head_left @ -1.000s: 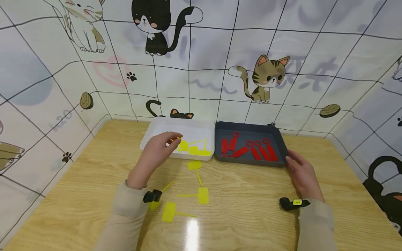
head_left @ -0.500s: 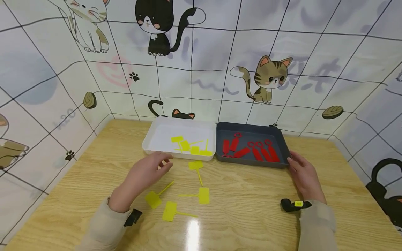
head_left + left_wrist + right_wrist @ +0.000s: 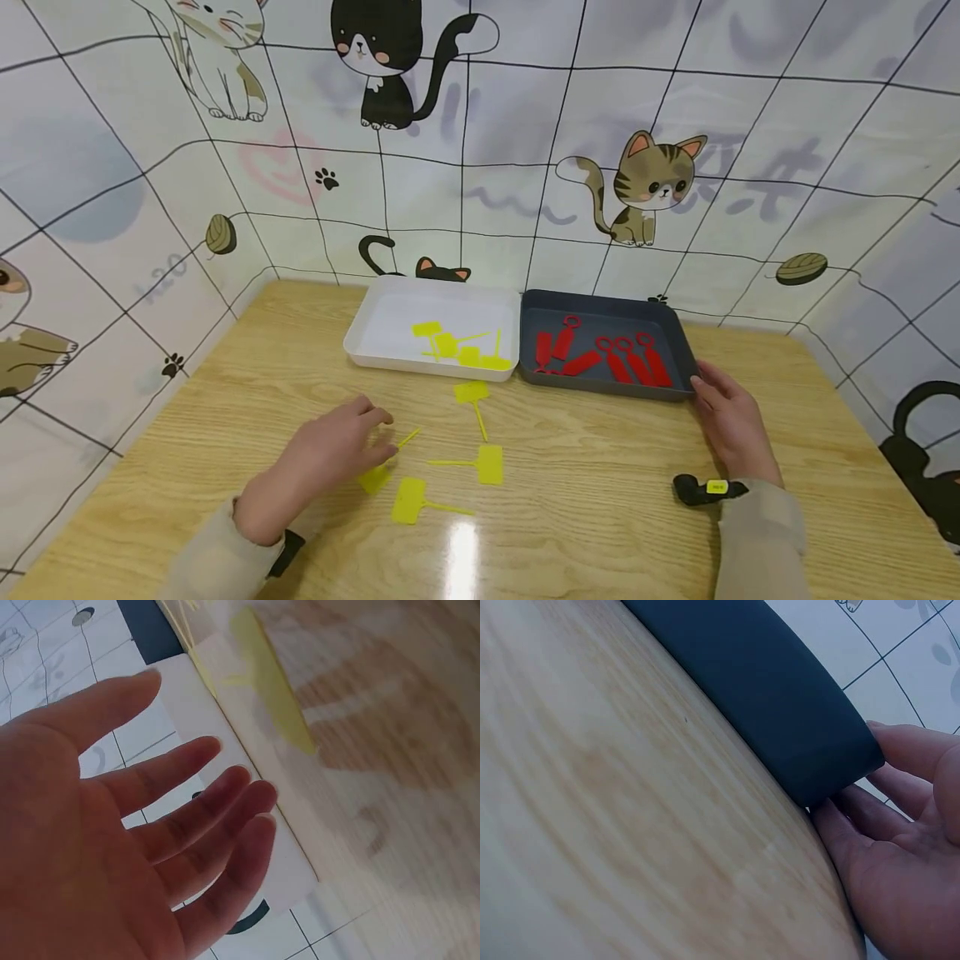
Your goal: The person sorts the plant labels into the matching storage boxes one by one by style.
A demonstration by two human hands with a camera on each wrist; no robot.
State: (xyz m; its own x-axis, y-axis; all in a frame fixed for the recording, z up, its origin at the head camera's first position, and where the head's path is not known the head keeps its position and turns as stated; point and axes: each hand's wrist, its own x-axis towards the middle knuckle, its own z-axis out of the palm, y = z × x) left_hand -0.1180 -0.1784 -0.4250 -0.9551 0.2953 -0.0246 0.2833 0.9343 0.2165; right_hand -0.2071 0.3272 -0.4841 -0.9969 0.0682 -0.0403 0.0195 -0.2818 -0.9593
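Note:
My left hand [image 3: 330, 446] hovers with relaxed fingers over a yellow T-shaped plant label [image 3: 375, 480], partly covering it; nothing is in its fingers [image 3: 184, 769]. Three more yellow labels lie on the table: one nearer the front [image 3: 408, 501], a second to the right [image 3: 490, 465], a third [image 3: 472, 392] just before the white tray [image 3: 367, 333]. Inside that tray are several yellow labels [image 3: 446, 345]. My right hand [image 3: 735, 425] holds the front right corner of the dark grey tray [image 3: 600, 387], thumb at its rim. That tray contains several red flat tags with rings [image 3: 582, 362].
The two trays stand side by side at the back of the wooden table [image 3: 585, 500]. Behind them rises a wall covering with cat drawings [image 3: 517, 208], which also lines both sides.
My left hand has drawn back from over the white tray, toward the front left, and is now above the leftmost yellow plant label. The right hand stays at the dark tray's corner.

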